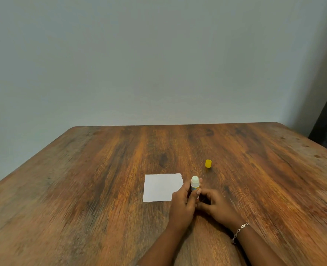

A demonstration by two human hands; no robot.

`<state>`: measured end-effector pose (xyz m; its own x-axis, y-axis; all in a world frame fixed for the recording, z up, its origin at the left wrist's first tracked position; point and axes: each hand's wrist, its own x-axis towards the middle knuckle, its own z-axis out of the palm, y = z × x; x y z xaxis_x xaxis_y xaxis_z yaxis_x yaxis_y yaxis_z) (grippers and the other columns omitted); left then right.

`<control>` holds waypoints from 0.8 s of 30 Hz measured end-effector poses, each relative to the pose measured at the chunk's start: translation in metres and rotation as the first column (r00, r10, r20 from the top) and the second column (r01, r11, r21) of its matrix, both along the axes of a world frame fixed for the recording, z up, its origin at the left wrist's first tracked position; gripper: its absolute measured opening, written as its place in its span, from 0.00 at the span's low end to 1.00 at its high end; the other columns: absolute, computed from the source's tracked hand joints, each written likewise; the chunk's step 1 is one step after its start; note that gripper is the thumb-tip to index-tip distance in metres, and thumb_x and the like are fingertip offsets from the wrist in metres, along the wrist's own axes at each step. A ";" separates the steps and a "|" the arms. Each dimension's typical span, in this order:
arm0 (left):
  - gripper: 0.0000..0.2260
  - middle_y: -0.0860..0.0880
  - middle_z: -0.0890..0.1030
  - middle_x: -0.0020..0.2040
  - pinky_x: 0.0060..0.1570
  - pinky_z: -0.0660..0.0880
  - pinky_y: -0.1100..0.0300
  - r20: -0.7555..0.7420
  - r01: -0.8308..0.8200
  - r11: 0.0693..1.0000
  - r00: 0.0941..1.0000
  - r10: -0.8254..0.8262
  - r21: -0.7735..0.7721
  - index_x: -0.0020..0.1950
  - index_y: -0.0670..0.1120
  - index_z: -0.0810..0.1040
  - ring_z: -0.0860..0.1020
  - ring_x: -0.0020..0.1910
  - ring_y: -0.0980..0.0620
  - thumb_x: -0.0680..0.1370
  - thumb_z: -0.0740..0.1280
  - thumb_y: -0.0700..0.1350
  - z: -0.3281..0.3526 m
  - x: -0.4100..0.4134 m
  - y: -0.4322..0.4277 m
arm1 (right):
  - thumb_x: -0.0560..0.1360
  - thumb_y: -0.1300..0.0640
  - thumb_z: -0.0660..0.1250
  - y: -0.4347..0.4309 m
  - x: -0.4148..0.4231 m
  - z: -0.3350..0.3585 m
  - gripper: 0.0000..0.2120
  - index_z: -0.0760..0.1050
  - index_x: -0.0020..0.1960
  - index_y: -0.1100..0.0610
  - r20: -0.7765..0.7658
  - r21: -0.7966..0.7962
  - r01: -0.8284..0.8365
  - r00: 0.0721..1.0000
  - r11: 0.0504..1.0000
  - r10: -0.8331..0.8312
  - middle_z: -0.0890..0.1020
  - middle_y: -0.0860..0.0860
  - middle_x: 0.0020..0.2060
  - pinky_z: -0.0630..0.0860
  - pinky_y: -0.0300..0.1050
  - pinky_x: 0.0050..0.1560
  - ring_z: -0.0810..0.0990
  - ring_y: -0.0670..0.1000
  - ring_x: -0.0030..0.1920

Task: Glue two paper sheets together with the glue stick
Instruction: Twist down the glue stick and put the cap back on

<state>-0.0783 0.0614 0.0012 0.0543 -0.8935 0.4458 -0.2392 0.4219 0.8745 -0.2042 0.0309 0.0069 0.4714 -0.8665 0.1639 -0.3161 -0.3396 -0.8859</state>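
Holding uncapped glue stick (pixel 195 183): left hand (pixel 182 205), seemingly right hand (pixel 217 205).

I am looking down at a wooden table (pixel 105 185) with dark brown grain, and its far edge is meeting a plain grey wall. A white paper sheet (pixel 160 187) is lying flat on the wood near the middle; whether it is one sheet or two stacked, I cannot tell. A small yellow cap (pixel 208 163) is standing on the table, behind the paper and to its right, apart from it. The near right corner of the paper is being covered from my view.
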 end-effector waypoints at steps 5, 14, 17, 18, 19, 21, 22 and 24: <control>0.08 0.59 0.80 0.43 0.43 0.73 0.73 0.003 -0.002 1.000 1.000 0.002 -0.015 0.53 0.48 0.77 0.79 0.46 0.63 0.76 0.61 0.46 0.001 -0.001 0.002 | 0.64 0.56 0.70 0.003 0.001 0.005 0.12 0.77 0.47 0.47 -0.025 0.007 0.017 1.000 1.000 -0.017 0.84 0.45 0.39 0.74 0.37 0.43 0.80 0.45 0.42; 0.11 0.62 0.78 0.49 0.48 0.73 0.74 -0.012 0.010 1.000 1.000 -0.010 0.025 0.59 0.51 0.74 0.76 0.51 0.68 0.78 0.61 0.41 0.004 0.000 0.004 | 0.71 0.64 0.68 0.007 0.000 0.006 0.08 0.80 0.47 0.53 0.007 -0.005 0.008 1.000 1.000 -0.008 0.85 0.46 0.42 0.76 0.36 0.48 0.82 0.45 0.47; 0.11 0.69 0.78 0.45 0.46 0.71 0.77 0.031 -0.002 0.999 1.000 0.001 0.040 0.54 0.57 0.72 0.76 0.48 0.72 0.78 0.61 0.41 0.005 0.000 0.005 | 0.69 0.64 0.69 0.007 0.001 0.008 0.13 0.77 0.46 0.47 -0.025 -0.014 0.042 0.999 0.999 -0.043 0.84 0.43 0.38 0.73 0.31 0.42 0.80 0.39 0.43; 0.12 0.71 0.78 0.43 0.46 0.70 0.78 0.031 0.001 0.999 1.000 -0.002 0.043 0.55 0.58 0.71 0.75 0.49 0.72 0.78 0.61 0.41 0.006 0.000 0.005 | 0.69 0.63 0.70 0.007 0.003 0.008 0.13 0.76 0.47 0.46 -0.059 -0.038 0.060 0.996 0.997 -0.062 0.82 0.43 0.38 0.72 0.30 0.40 0.79 0.37 0.41; 0.12 0.72 0.78 0.44 0.47 0.70 0.78 0.031 0.005 0.999 0.999 -0.006 0.040 0.56 0.58 0.71 0.75 0.50 0.73 0.78 0.61 0.41 0.005 0.000 0.005 | 0.69 0.62 0.70 0.006 0.004 0.008 0.13 0.75 0.49 0.46 -0.082 -0.061 0.076 0.993 0.995 -0.081 0.81 0.44 0.38 0.71 0.31 0.39 0.78 0.37 0.40; 0.13 0.67 0.77 0.50 0.49 0.70 0.78 0.026 0.015 1.000 1.000 -0.016 0.016 0.60 0.53 0.72 0.74 0.52 0.72 0.78 0.61 0.40 0.004 0.000 0.004 | 0.70 0.60 0.70 0.005 0.005 0.005 0.13 0.74 0.51 0.48 -0.073 -0.078 0.109 0.991 0.991 -0.115 0.81 0.46 0.41 0.73 0.35 0.39 0.78 0.41 0.41; 0.13 0.64 0.77 0.52 0.51 0.70 0.77 0.020 0.019 1.000 1.000 -0.020 0.002 0.61 0.51 0.72 0.74 0.53 0.71 0.79 0.61 0.39 0.004 0.000 0.004 | 0.70 0.60 0.69 0.005 0.005 0.004 0.13 0.75 0.52 0.50 -0.058 -0.073 0.113 0.991 0.991 -0.117 0.81 0.48 0.43 0.74 0.37 0.41 0.78 0.43 0.42; 0.13 0.62 0.78 0.53 0.53 0.71 0.74 0.001 0.019 1.000 1.000 -0.019 -0.014 0.62 0.48 0.73 0.75 0.55 0.67 0.79 0.60 0.39 0.003 0.001 0.002 | 0.70 0.59 0.69 0.003 0.003 0.004 0.10 0.77 0.51 0.53 -0.023 -0.052 0.065 0.998 0.997 -0.067 0.83 0.49 0.44 0.75 0.41 0.45 0.79 0.45 0.44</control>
